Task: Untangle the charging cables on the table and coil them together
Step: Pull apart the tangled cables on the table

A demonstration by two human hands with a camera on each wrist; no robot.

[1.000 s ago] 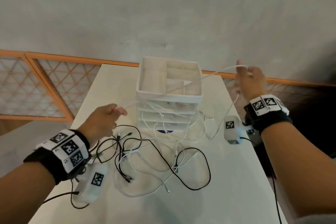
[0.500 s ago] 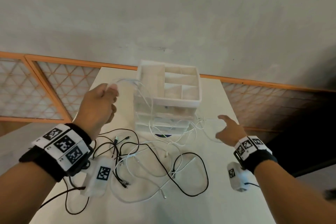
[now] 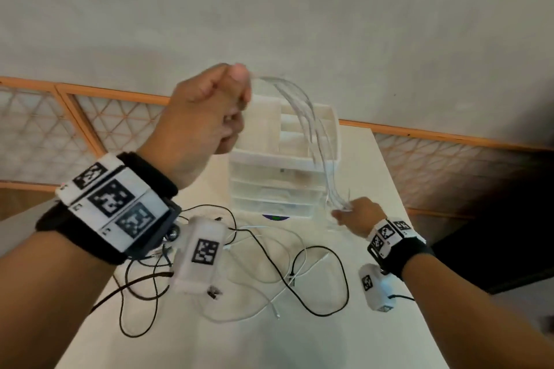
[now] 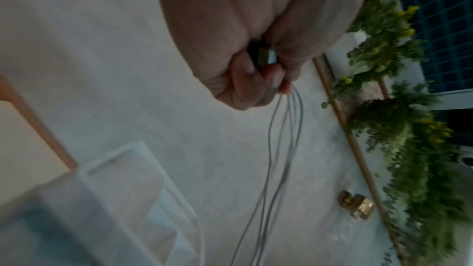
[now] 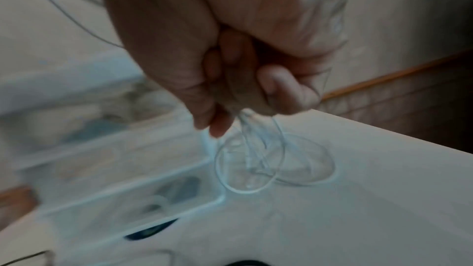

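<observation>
Drawer unit point(image 3: 284, 171) (top tray compartments bare-looking), drawers blurred

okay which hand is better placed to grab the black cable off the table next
Probably the right hand: it sits low by the table, near the black cable. The left hand is raised high, gripping the white cable.

white cable point(image 3: 314, 141): smooth, glossy | drawer unit point(image 3: 284, 186): translucent plastic | table point(image 3: 269, 338): matt white
</observation>
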